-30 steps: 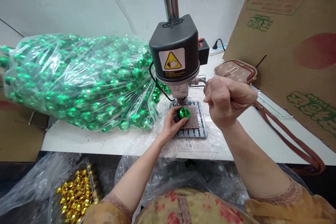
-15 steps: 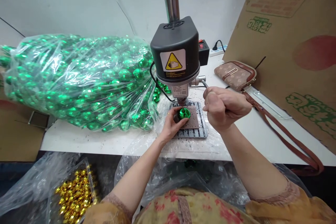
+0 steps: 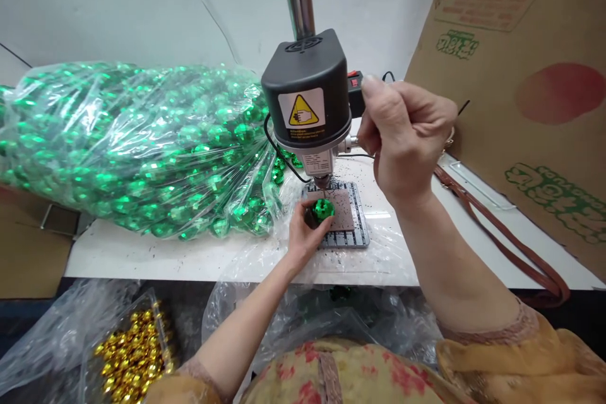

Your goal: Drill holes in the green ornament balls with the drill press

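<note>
My left hand [image 3: 303, 233] pinches a green faceted bauble [image 3: 322, 209] on the brown pad of the small drill press's base plate [image 3: 353, 237], just below the drill bit. The black drill press head [image 3: 305, 98] with its yellow warning label rides on a steel column. My right hand [image 3: 404, 136] is closed in a fist around the press's feed lever [image 3: 351, 142] at the head's right side, raised to the level of the head.
A big clear bag of green baubles [image 3: 127, 145] lies on the white table [image 3: 156, 255] to the left. A bag of gold baubles [image 3: 130, 356] sits below left. A brown purse strap [image 3: 497, 233] and a leaning cardboard box [image 3: 525, 95] are at right.
My right hand has swung up from beside the plate to beside the press head, still gripping the lever. The bit now stands clear above the bauble. My left hand stays put.
</note>
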### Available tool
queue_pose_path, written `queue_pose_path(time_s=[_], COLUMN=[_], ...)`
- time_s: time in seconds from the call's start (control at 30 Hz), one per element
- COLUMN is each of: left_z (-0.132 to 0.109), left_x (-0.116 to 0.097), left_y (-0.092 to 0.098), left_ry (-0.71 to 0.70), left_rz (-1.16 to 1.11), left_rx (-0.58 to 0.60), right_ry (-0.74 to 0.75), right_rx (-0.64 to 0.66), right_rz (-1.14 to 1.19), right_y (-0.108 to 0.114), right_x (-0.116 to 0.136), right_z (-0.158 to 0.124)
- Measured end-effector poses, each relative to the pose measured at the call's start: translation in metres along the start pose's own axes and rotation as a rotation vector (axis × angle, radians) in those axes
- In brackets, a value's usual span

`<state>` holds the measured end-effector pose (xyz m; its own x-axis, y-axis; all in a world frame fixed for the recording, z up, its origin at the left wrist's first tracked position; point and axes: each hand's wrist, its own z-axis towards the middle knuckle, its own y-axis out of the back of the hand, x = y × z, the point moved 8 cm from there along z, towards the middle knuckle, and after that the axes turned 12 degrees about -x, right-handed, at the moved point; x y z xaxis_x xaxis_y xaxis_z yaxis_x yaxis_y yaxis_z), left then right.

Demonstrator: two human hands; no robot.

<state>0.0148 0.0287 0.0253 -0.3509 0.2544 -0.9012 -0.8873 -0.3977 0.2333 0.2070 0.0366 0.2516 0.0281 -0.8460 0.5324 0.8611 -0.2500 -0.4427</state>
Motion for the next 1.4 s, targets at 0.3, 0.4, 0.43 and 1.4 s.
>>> queue_pose_path(time_s=[0.3, 0.4, 0.43, 1.4], left_z=[-0.16, -0.179, -0.176, 0.066], left_x=[-0.017, -0.002, -0.005, 0.033], left_y=[-0.001, 0.002, 0.006, 0.039], left_ry=[-0.759, -0.937, -0.963, 0.657], left_rz=[0.332, 0.534, 0.5, -0.538], left_rx=[0.745, 0.775, 0.728, 0.085], right_ry=[-0.021, -0.023, -0.021, 0.024], right_rx=[-0.013, -0.027, -0.029, -0.039], right_rz=[0.017, 0.022, 0.024, 0.035], right_y=[0.001, 0.002, 0.003, 0.007], right_x=[-0.002, -0.003, -0.003, 0.0], right_z=[-0.001, -0.003, -0.003, -0.01])
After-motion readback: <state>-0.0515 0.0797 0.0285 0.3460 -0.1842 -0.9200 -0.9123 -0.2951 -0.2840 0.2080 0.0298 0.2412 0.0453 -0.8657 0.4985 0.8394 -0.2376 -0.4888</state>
